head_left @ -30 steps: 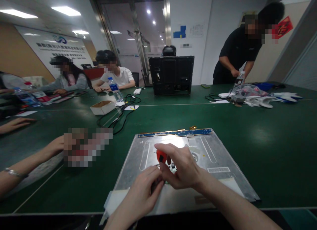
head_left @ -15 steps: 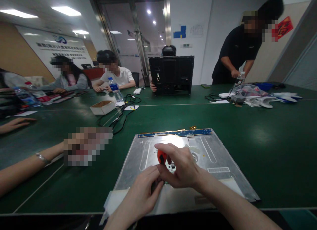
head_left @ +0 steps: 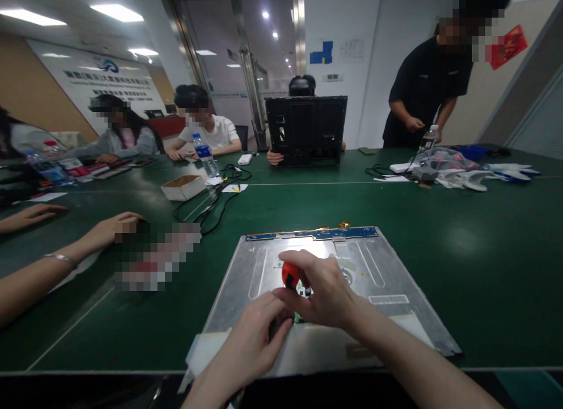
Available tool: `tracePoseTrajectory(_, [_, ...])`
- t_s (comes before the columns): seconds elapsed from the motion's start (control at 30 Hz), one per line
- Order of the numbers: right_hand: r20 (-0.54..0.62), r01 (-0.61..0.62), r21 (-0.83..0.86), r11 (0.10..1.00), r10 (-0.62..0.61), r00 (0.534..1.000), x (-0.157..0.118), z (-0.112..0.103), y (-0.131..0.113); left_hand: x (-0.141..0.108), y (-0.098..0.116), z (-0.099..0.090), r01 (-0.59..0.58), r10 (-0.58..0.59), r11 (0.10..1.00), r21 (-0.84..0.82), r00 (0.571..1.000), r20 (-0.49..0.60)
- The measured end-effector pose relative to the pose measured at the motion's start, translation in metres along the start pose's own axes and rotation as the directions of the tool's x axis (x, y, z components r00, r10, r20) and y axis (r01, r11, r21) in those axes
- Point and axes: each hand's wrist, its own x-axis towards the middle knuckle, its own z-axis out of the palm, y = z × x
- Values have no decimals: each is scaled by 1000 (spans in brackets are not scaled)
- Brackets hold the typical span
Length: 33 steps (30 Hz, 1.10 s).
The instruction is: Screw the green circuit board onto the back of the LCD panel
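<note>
In front of me a flat silver metal display panel (head_left: 237, 291) lies on the green table, with a blue circuit strip (head_left: 347, 233) along its far edge. My right hand (head_left: 325, 286) grips the orange-and-black handle of a screwdriver (head_left: 290, 275) over the panel's middle. Its shaft and tip are hidden behind my hands. Close beside it, my left hand (head_left: 257, 333) rests on the panel with fingers curled together; whatever is between them is hidden. A small green circuit board (head_left: 299, 317) shows partly beneath my hands.
At left, another person's arm (head_left: 94, 236) reaches over the table near a blurred-out item (head_left: 162, 259). Beyond are an open box (head_left: 182, 188), cables (head_left: 224, 206) and a bottle (head_left: 203, 155). A person opposite holds a black panel (head_left: 305, 130). Plastic bags and gloves (head_left: 461, 174) lie back right.
My right hand has turned slightly with the screwdriver, while my left hand stays nearly in place. The neighbour's hand at left has drawn back from the blurred-out item.
</note>
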Motion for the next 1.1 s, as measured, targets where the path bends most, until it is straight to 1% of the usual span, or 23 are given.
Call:
tracePoseTrajectory(0.23, [66, 15, 59, 998, -19, 998, 1, -5, -2, 3, 4, -4, -2, 3, 999, -45, 1000, 27])
tracePoseTrajectory(0.4, [27, -5, 38, 999, 4, 1000, -2, -3, -1, 3, 5, -5, 12, -10, 999, -39, 999, 43])
tracePoseTrajectory(0.53, [-9, 3, 5, 1000, -3, 1000, -1, 0, 0, 3, 4, -4, 30, -29, 999, -26, 999, 37])
tracePoseTrajectory(0.7, [-9, 26, 28, 999, -25, 1000, 1, -2, -2, 2, 4, -3, 41, -40, 999, -27, 999, 25])
tracePoseTrajectory(0.87, [28, 18, 88, 996, -20, 999, 1, -5, -2, 4, 7, -6, 27, -24, 998, -49, 998, 56])
tracePoseTrajectory(0.97, [-4, 11, 65, 998, -11, 1000, 0, -3, -1, 4, 6, -7, 29, -26, 999, -43, 998, 56])
tracePoseTrajectory(1.1, [-21, 40, -8, 999, -40, 999, -1, 0, 0, 2, 3, -4, 21, -20, 999, -35, 1000, 18])
